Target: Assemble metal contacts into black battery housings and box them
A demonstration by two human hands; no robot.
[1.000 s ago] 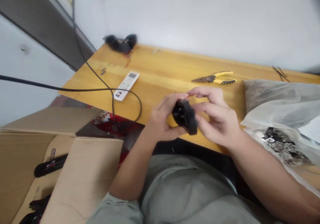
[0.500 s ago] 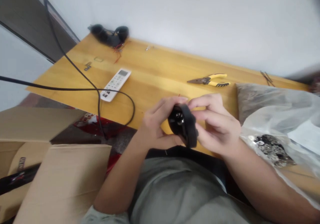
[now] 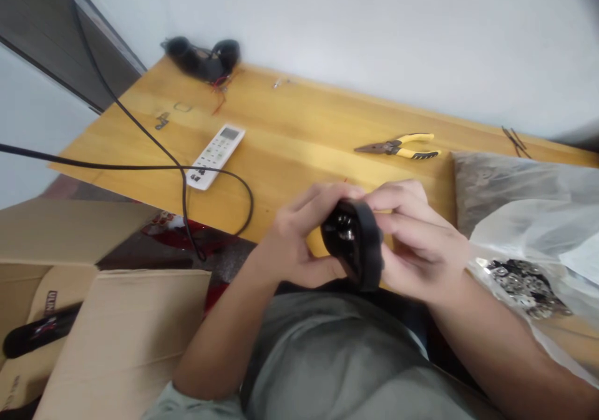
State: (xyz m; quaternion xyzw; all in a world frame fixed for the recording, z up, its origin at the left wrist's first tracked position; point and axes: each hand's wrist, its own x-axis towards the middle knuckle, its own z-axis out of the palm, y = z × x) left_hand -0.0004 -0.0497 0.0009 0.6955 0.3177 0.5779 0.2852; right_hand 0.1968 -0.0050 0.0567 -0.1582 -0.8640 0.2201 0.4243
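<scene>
Holding a black case [image 3: 369,245], left hand [image 3: 291,233] and right hand [image 3: 423,242] bend fingers against its sides, pliers [image 3: 392,148] lying beyond the fingertips.

- Bright, soft, fairly even light fills the scene; its source is out of view.
- The wall [image 3: 365,45] is pale and washed out, dimming toward the right edge.
- A pale sheen lies across the middle of the counter [image 3: 299,148].
- Small glints show inside the black part [image 3: 371,245] and on the bagged metal pieces [image 3: 526,286].
- A soft shadow darkens the cardboard flap [image 3: 135,326].
- The left hand [image 3: 294,233] and right hand [image 3: 423,242] look smeared, with soft outlines.
- Wide-angle distortion stretches the edges; the upper right corner is dark and blurred.
</scene>
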